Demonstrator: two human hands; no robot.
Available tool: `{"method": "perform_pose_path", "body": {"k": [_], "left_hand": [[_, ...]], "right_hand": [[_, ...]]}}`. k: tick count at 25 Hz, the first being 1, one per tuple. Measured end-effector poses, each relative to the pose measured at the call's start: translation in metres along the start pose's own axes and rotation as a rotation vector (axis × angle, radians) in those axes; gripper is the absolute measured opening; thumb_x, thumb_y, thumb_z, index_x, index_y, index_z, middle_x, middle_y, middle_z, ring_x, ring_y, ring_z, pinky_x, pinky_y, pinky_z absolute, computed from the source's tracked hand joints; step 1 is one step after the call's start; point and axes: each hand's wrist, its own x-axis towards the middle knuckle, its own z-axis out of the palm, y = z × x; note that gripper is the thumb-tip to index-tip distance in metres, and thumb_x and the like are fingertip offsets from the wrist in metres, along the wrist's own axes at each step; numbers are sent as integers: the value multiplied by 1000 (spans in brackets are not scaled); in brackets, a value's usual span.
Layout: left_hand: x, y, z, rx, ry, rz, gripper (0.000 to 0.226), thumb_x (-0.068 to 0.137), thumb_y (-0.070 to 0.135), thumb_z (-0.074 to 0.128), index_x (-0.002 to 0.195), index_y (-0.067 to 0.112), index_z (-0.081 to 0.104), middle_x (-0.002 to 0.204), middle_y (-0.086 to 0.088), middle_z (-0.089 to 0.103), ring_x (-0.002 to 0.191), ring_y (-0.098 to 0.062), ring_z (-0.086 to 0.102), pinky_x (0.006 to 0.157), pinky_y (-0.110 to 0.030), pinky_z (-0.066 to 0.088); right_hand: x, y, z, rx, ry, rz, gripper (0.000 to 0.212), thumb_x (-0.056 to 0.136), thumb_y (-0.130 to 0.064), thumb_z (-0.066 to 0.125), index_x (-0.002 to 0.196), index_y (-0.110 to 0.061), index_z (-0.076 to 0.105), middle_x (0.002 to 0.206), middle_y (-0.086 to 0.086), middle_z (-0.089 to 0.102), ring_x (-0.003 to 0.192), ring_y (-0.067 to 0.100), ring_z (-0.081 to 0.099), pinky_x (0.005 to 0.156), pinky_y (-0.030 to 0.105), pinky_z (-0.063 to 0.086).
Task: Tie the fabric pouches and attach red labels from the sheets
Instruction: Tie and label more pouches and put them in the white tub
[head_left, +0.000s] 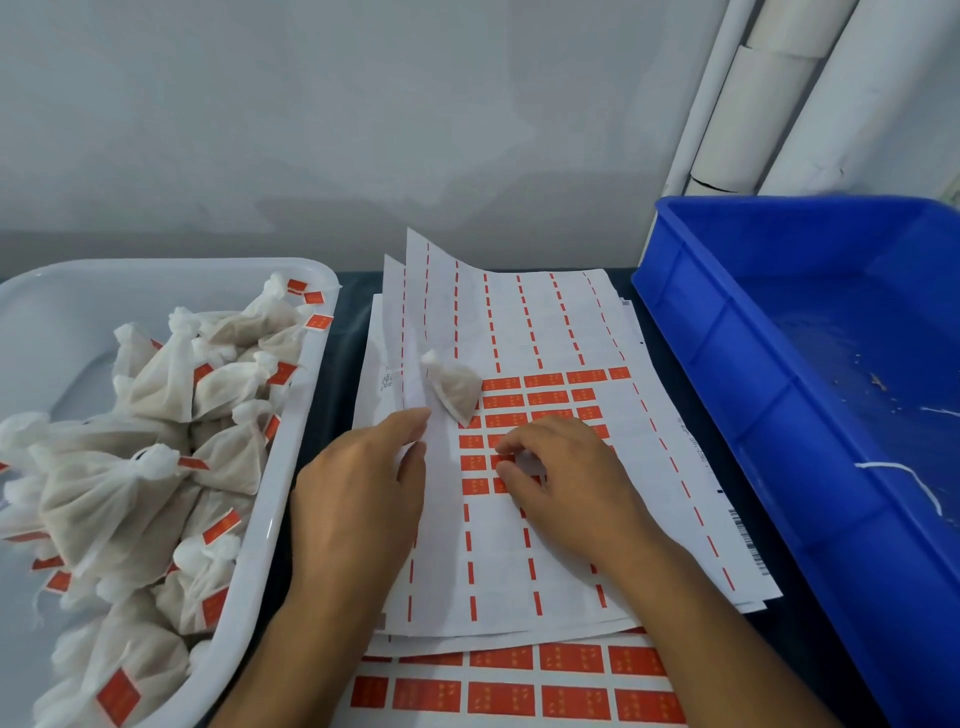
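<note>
A dark table (343, 332) carries everything. On it sit a white tray (291, 441), a stack of label sheets (561, 519) and a blue bin (727, 364).

Tied white fabric pouch (454, 391) on its side atop the partly stripped red-label sheet (545, 431), knot toward the far left.

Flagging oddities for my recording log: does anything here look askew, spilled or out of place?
Mostly minor. The top label sheet curls up at its far left corner rather than lying flat. The blue bin holds only scattered crumbs and a loose white string. One pouch lies on the sheets, with no label showing.
</note>
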Motion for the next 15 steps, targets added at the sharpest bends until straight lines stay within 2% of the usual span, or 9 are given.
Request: {"method": "perform_pose_path", "body": {"k": [2,3,5,7,8,10,11,13,15], "left_hand": [[-1,-3,3,21,14,14,44,88,33,78,130,37,67,122,6,71,97,-13,66,86,-29,50],[-1,-4,4,-7,-17,-2,50,86,37,80,132,43,62,121,13,67,96,-7,61,83,-25,48],[1,1,4,-206,-205,-100,66,81,43,83,134,57,45,115,32,56,91,-1,59,73,-15,49],[3,4,4,-457,-357,-273,78,79,37,86,131,62,34,110,38,50,90,2,60,53,-7,48],[5,4,4,-563,-380,-367,81,81,30,86,132,63,33,113,34,51,92,-1,63,51,-9,51],[7,4,0,-782,-418,-568,72,89,20,79,135,57,38,120,20,61,89,-17,75,52,-26,60],[8,3,-1,-850,-447,-649,58,94,18,73,134,49,45,117,11,69,83,-23,78,53,-35,62],[7,1,0,-885,-499,-764,25,100,20,63,123,30,60,98,-3,79,75,-29,79,57,-42,62],[6,-3,-1,-950,-524,-843,16,101,24,60,116,23,64,91,-10,80,76,-34,78,63,-47,63]], "right_hand": [[0,0,0,1,3,-2,34,96,-58,59,125,-41,64,132,-21,63,106,-5,46,95,13,27],[-1,-1,0,1,3,-1,34,96,-58,59,125,-41,64,132,-21,63,106,-5,46,94,13,27],[-1,-1,0,0,4,2,34,96,-58,59,124,-41,63,131,-20,63,107,-4,48,93,12,27],[0,-2,0,-7,-3,4,34,96,-58,58,125,-41,63,132,-20,63,111,-2,52,94,12,27],[0,-2,0,-6,-9,6,34,96,-58,58,125,-41,63,132,-20,63,113,0,54,95,13,28],[0,-4,-1,6,-21,18,34,97,-58,58,125,-40,63,133,-19,63,116,3,57,96,13,29],[-1,-4,-2,12,-20,26,34,97,-59,57,125,-40,63,132,-20,63,115,3,57,95,11,28],[-2,-6,-5,26,0,42,34,96,-63,56,122,-43,62,129,-23,63,106,-1,54,87,5,24],[-4,-9,-7,54,-4,52,38,91,-70,54,120,-46,60,127,-27,61,100,-4,50,83,8,27]]}}
